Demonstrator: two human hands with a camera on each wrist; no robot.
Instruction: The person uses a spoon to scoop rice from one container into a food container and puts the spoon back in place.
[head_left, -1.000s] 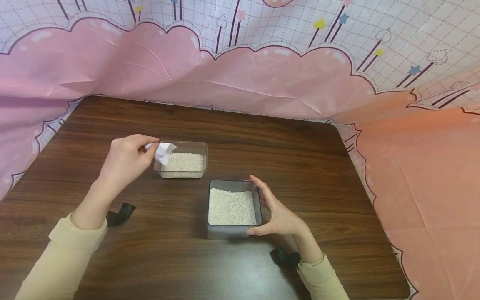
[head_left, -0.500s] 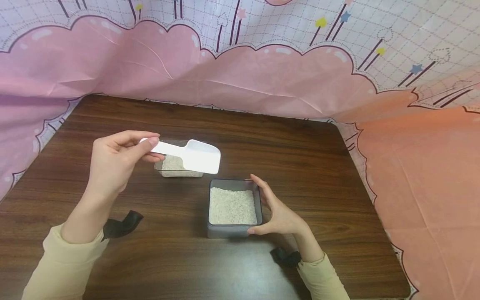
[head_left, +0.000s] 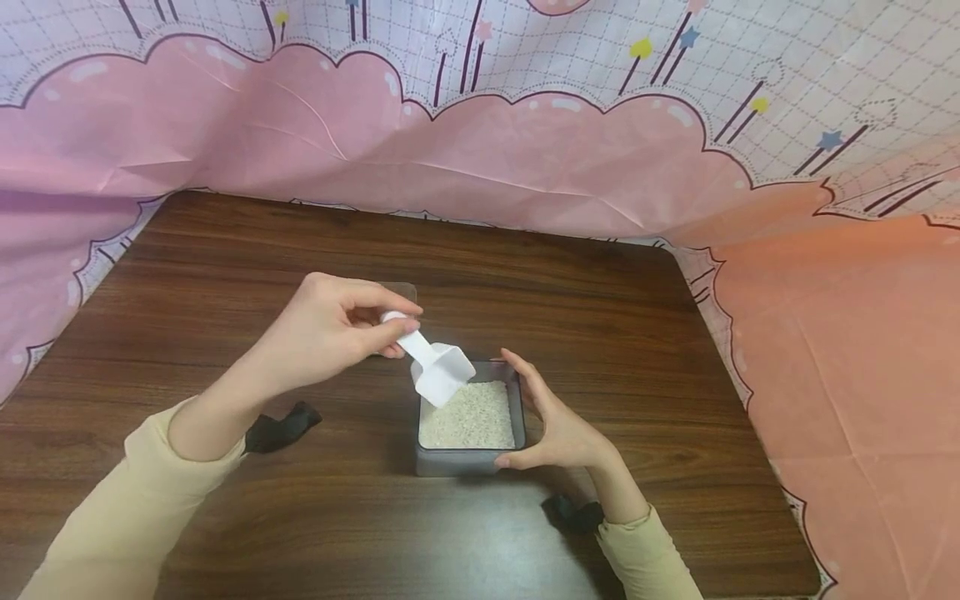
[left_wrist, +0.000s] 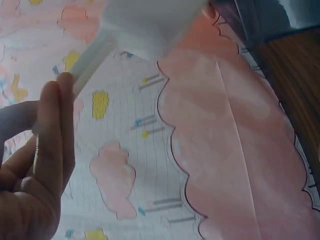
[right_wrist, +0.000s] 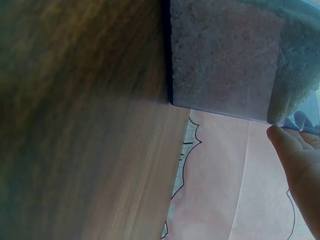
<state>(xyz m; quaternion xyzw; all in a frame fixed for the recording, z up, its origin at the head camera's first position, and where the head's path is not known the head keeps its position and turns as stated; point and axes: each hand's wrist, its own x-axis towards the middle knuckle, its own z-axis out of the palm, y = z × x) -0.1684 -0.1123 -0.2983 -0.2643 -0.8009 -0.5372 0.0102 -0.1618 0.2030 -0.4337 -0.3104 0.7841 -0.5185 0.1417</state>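
Note:
My left hand (head_left: 330,333) pinches the handle of a white plastic scoop (head_left: 444,375), which tilts down over the far left corner of a grey see-through square container (head_left: 453,463). White rice (head_left: 476,421) fills much of that container. Seen from the left wrist, the handle of the scoop (left_wrist: 145,32) runs up from the fingertips. On the container's right side, my right hand (head_left: 555,429) holds it with thumb at the near side and fingers at the far corner. The right wrist view shows rice through the container wall (right_wrist: 225,65).
A second, clear box (head_left: 405,291) stands behind my left hand, mostly hidden by it. The brown wood-grain table (head_left: 660,383) runs back to a pink patterned cloth (head_left: 480,175). Black straps (head_left: 283,429) hang at both wrists.
My left hand has brought the scoop from the clear box rightward and nearer, over the grey container, and tipped it downward. My right hand has stayed on the container.

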